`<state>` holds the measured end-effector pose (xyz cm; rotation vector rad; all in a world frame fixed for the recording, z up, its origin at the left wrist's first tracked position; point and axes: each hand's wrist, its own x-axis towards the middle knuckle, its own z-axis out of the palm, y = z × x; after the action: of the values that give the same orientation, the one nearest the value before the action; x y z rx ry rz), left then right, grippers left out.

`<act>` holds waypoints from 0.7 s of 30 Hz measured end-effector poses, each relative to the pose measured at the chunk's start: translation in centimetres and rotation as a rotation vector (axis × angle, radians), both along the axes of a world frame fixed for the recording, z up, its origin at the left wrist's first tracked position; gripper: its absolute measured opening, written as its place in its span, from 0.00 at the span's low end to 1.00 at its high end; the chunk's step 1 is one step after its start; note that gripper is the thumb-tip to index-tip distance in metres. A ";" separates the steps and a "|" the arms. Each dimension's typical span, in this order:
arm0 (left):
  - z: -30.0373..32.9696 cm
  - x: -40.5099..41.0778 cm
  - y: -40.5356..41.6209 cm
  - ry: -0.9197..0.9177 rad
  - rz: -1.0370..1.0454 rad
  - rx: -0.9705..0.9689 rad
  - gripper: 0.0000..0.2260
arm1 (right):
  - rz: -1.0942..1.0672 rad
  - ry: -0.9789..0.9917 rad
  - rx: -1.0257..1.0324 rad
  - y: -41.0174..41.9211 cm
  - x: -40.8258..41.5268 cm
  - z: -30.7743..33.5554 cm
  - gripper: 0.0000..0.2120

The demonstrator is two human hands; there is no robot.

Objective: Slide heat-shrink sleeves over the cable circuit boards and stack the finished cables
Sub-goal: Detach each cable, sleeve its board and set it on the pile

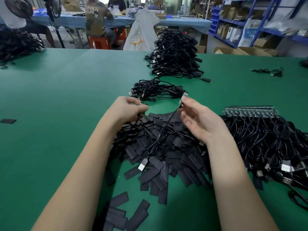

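Observation:
My right hand [198, 120] pinches a small circuit board [183, 97] on the end of a black cable [160, 137], raised above the table. The cable loops down over a heap of flat black heat-shrink sleeves [163, 157] and ends in a silver USB plug [142, 165]. My left hand [128, 109] is curled over the heap's far left edge, fingertips gripping a dark piece, probably a sleeve, mostly hidden. A small stack of sleeved cables [156, 90] lies just beyond both hands. Unsleeved cables with bare boards [260, 129] lie at the right.
A large pile of black cables [176, 55] sits farther back on the green table [58, 97]. A loose cable [270, 71] lies far right, a stray sleeve [8, 121] far left. People sit at a blue table behind; shelving stands at right.

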<state>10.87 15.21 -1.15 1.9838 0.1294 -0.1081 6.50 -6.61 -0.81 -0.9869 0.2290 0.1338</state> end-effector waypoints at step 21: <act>0.9 -1.4 -3.6 -0.097 -0.174 -0.156 0.04 | -0.071 -0.212 -1.024 -0.6 1.1 -0.9 0.07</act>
<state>9.51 11.61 -0.26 1.8378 -0.1120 -0.1308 7.62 -7.25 -1.75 -1.9943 0.1287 -0.1793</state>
